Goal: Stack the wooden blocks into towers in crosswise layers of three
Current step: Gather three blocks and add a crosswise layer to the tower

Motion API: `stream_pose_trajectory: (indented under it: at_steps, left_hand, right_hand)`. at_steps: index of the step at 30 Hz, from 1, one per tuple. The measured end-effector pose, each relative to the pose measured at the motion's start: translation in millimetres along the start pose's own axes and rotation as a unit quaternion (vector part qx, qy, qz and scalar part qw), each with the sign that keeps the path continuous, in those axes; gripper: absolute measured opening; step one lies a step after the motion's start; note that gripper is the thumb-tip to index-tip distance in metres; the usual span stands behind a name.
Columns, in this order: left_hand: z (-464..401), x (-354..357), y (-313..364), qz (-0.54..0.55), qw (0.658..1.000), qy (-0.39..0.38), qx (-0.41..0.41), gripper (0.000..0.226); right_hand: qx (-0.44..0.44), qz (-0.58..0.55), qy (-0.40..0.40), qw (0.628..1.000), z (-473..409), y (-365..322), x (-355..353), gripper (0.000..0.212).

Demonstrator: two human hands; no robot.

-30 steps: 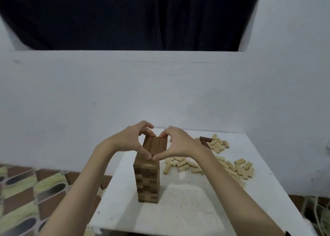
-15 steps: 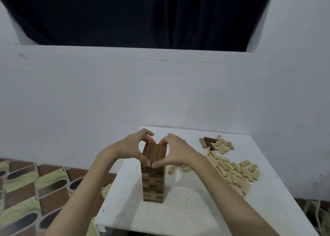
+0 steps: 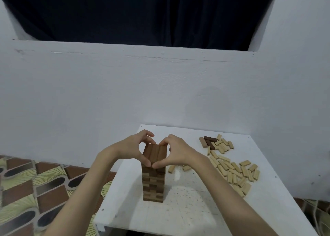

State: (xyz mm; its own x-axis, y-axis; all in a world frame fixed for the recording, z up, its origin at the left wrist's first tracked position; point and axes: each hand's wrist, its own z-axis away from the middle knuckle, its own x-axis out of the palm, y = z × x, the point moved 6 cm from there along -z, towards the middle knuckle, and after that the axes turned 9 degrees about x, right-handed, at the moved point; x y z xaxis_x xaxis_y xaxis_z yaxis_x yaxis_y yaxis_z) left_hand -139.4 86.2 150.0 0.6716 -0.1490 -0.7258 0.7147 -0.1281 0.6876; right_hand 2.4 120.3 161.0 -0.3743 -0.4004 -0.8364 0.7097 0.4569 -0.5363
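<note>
Tower (image 3: 153, 181) of crosswise blocks on white tabletop (image 3: 187, 210); left hand (image 3: 133, 149) and right hand (image 3: 175, 150) pinch its top layer (image 3: 155, 152) between thumbs and fingers; loose blocks (image 3: 232, 169) lie right.

A plain room in a home, by the look of it: bare whitewashed walls (image 3: 160, 92), a dark curtain (image 3: 134, 12) hanging in an opening above, patterned brown-and-yellow floor tiles (image 3: 35, 182), and a small, speckled white surface (image 3: 187, 209) pushed into the corner.

tower (image 3: 153, 180) mid-table, loose blocks (image 3: 230, 166) crowding right, left side open
</note>
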Motion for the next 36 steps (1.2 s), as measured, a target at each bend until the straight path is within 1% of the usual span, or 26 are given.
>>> stream_pose_trajectory:
  at_steps: [3, 5, 6, 8, 10, 11, 12, 14, 15, 17, 20, 22, 24, 27, 29, 32, 36]
  left_hand:
    - [-1.8, 0.6, -2.9, 0.004, 1.000, -0.004, 0.004, 0.082]
    - [-2.7, 1.4, -4.9, 0.009, 1.000, -0.005, 0.007, 0.083]
    - [-2.6, 1.4, -5.5, 0.013, 1.000, -0.008, 0.009, 0.086]
    - [-0.4, -0.9, -5.5, 0.028, 0.999, -0.018, 0.013, 0.099]
    - [3.3, -7.1, -1.6, 0.052, 0.998, -0.008, 0.027, 0.110]
    - [5.3, -11.3, 2.3, 0.071, 0.997, 0.018, 0.034, 0.108]
    - [7.3, -15.5, 3.9, 0.097, 0.993, 0.058, 0.037, 0.100]
    - [8.9, -19.3, 0.8, 0.155, 0.975, 0.159, 0.033, 0.078]
    - [8.8, -17.4, -3.7, 0.182, 0.962, 0.200, 0.025, 0.070]
    - [5.7, -5.6, -13.9, 0.261, 0.932, 0.250, 0.014, 0.070]
    - [3.1, 15.7, -25.9, 0.363, 0.885, 0.292, -0.018, 0.070]
    - [1.4, 27.6, -31.5, 0.398, 0.867, 0.299, -0.030, 0.070]
    - [-1.7, 36.9, -36.0, 0.422, 0.857, 0.294, -0.037, 0.074]
    - [-4.0, 44.8, -37.1, 0.435, 0.853, 0.286, -0.042, 0.080]
    - [-3.9, 48.4, -33.6, 0.447, 0.848, 0.281, -0.042, 0.083]
    - [-2.2, 52.0, -27.8, 0.460, 0.841, 0.281, -0.042, 0.084]
    - [-1.6, 53.1, -22.9, 0.456, 0.842, 0.287, -0.044, 0.081]
  right_hand:
    - [-0.001, 0.000, 0.002, 1.000, -1.5, 1.8, 0.3, 0.071]
    - [0.000, -0.002, 0.000, 1.000, -2.7, 3.8, 1.2, 0.075]
    - [-0.001, -0.006, -0.003, 1.000, -2.8, 4.8, 1.2, 0.081]
    - [0.003, -0.035, -0.003, 0.999, -2.4, 8.1, -2.9, 0.094]
    - [0.012, -0.083, 0.013, 0.996, -2.1, 12.8, -12.4, 0.098]
    - [0.016, -0.112, 0.026, 0.993, -1.7, 14.5, -18.0, 0.096]
    - [0.020, -0.144, 0.041, 0.989, -1.9, 16.0, -22.2, 0.094]
    - [0.024, -0.219, 0.070, 0.973, -2.7, 16.6, -26.4, 0.089]
    - [0.027, -0.264, 0.081, 0.961, -4.5, 17.1, -25.1, 0.087]
    - [0.036, -0.358, 0.091, 0.928, -7.2, 17.5, -16.9, 0.083]
    - [0.063, -0.477, 0.102, 0.870, -8.9, 20.7, 4.1, 0.087]
    - [0.074, -0.513, 0.112, 0.848, -5.6, 21.2, 20.2, 0.083]
    - [0.073, -0.543, 0.115, 0.829, -0.8, 19.2, 33.4, 0.070]
    - [0.069, -0.559, 0.106, 0.820, 4.2, 14.8, 46.4, 0.065]
    - [0.068, -0.563, 0.103, 0.817, 5.3, 13.0, 51.5, 0.067]
    - [0.065, -0.563, 0.110, 0.817, 4.1, 10.5, 56.1, 0.083]
    - [0.065, -0.564, 0.122, 0.814, 0.2, 8.4, 59.5, 0.084]
